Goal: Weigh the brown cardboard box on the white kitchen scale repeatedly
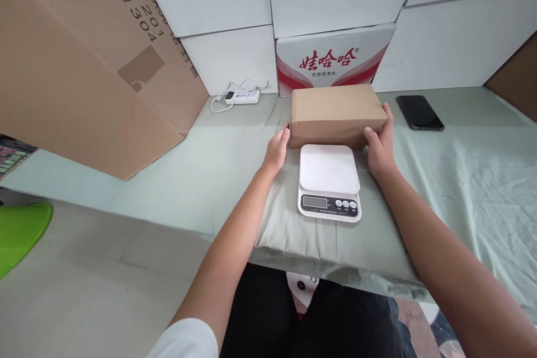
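Note:
Both my hands grip a closed brown cardboard box (335, 106) at its two ends. My left hand (277, 149) presses on its left end, fingers partly hidden behind the side. At the right end, my right hand (381, 142) has its thumb on the front face and its fingers around the far side. Just in front of the box lies a white kitchen scale (329, 170) with a square platform; nothing rests on it. Its grey display looks blank, and several round buttons sit beside it. Whether the box touches the table is hard to tell.
A printed white and red carton (327, 59) stands behind the box, against white panels. A large cardboard carton (84, 67) leans in at the left. A white power strip with cable (243, 96) and a black phone (419, 112) lie on the cloth-covered table (188, 190).

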Motion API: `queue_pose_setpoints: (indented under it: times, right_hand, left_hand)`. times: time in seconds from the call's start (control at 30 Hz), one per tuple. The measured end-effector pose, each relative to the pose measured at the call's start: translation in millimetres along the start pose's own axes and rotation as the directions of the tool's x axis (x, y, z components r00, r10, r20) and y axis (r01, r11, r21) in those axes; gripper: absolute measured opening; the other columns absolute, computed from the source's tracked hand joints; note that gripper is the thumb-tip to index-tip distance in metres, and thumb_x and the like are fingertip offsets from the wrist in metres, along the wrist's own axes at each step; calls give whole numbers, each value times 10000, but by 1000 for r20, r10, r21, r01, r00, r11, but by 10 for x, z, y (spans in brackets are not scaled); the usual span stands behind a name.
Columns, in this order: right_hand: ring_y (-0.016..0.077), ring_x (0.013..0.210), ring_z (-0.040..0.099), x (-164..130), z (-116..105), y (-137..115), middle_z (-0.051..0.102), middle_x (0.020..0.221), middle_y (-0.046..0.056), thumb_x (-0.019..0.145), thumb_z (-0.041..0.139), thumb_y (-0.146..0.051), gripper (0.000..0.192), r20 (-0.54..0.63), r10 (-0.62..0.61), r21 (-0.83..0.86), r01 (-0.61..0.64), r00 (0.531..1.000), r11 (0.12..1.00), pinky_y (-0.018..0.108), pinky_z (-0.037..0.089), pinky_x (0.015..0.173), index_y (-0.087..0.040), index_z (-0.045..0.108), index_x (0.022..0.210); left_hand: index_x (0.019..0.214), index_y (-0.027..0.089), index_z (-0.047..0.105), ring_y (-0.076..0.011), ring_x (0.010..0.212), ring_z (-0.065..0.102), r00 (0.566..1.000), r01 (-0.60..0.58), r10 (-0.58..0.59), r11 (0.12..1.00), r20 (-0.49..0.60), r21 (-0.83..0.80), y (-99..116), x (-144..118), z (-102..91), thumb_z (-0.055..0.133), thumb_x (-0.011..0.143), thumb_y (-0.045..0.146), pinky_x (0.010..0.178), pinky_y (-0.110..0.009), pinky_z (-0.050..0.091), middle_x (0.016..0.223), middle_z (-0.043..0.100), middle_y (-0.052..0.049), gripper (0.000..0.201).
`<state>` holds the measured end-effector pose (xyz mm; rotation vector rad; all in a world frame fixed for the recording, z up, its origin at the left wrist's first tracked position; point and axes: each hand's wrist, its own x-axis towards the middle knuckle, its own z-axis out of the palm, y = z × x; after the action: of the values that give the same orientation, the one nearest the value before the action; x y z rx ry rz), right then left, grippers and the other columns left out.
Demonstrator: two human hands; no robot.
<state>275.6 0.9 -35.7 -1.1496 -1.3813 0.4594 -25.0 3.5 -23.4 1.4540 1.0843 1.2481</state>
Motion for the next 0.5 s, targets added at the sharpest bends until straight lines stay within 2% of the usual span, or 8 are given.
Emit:
queue_pose_setpoints:
  times: [0.1, 0.27, 0.4, 0.5]
  right_hand:
    - [327, 1740, 360, 8, 33, -74, 404, 1839, 95, 889, 677, -509, 943, -10, 68, 23, -68, 998, 997, 636, 242, 1469, -286, 310, 1729]
    - [345, 1699, 428, 14, 49, -78, 470, 1796, 94, 822, 760, -497, 983, -25, 87, 24, -86, 996, 996, 635, 304, 1447, -315, 350, 1696]
    - [342, 1706, 426, 40, 50, -26, 426, 1827, 85, 802, 770, -498, 1046, 0, 64, 30, -64, 998, 997, 648, 293, 1448, -322, 301, 1721]
    - [346, 1730, 388, 66, 57, -80, 374, 1855, 100, 813, 762, -550, 1093, 10, 3, 62, -4, 1000, 998, 645, 279, 1453, -313, 251, 1749]
  left_hand:
    - [1598, 240, 622, -306, 1705, 451, 1000, 0, 1, 1000, 22, -10, -34, 23, 18, 434, 1072, 767, 1417, -508, 343, 1758, 573, -73, 768]
    - [1586, 250, 634, -318, 1682, 486, 1000, -5, 5, 1000, 24, -3, -38, 35, 37, 430, 1077, 756, 1413, -537, 347, 1725, 613, -69, 746]
    - [1586, 238, 632, -336, 1693, 465, 1000, -6, 5, 1000, 14, 27, 33, 23, 47, 424, 1063, 788, 1412, -532, 341, 1737, 597, -89, 786]
    - [1629, 216, 587, -345, 1683, 475, 998, -54, 55, 996, -17, 76, 113, 4, 49, 406, 1046, 827, 1394, -515, 363, 1735, 596, -116, 863]
